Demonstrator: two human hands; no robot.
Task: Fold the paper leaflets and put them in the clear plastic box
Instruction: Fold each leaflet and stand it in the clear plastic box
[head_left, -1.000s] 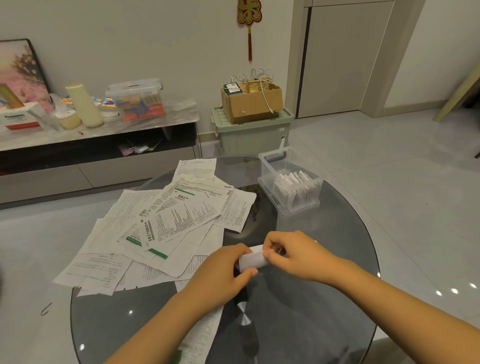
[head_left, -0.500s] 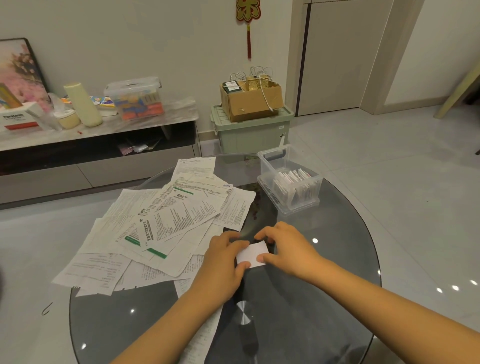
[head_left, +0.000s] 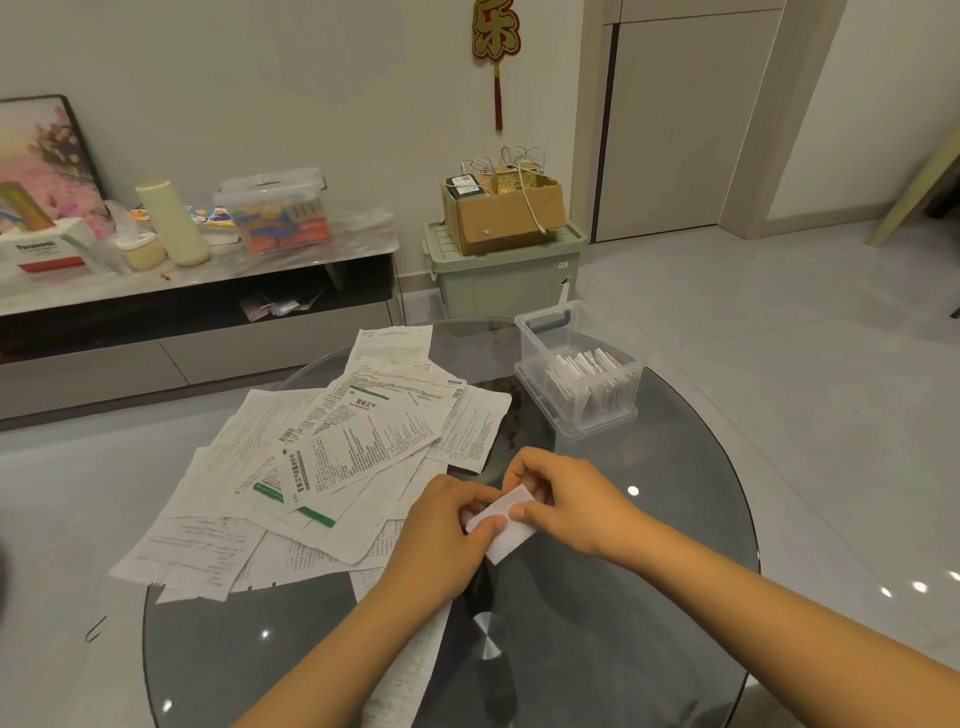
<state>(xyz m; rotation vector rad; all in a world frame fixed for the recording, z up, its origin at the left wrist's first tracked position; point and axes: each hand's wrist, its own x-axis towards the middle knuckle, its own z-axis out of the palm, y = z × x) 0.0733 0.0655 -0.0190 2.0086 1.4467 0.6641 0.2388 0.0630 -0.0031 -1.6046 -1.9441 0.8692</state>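
Note:
A small folded white leaflet (head_left: 506, 527) is held over the round dark glass table (head_left: 675, 519), near its middle. My left hand (head_left: 441, 540) pinches its left edge with thumb and fingers. My right hand (head_left: 566, 504) pinches its upper right side. A heap of unfolded printed leaflets (head_left: 332, 447) covers the table's left half. The clear plastic box (head_left: 576, 369) stands at the table's far right, with several folded leaflets upright inside it.
Behind the table stand a green storage bin (head_left: 504, 270) with a cardboard box (head_left: 501, 208) on top, and a low TV cabinet (head_left: 197, 312) carrying containers. One long leaflet (head_left: 410, 670) lies under my left forearm. Grey tiled floor surrounds the table.
Both hands moved a little away from me with the folded leaflet, which now shows as a larger tilted rectangle between my fingers. The pile and the box have not moved.

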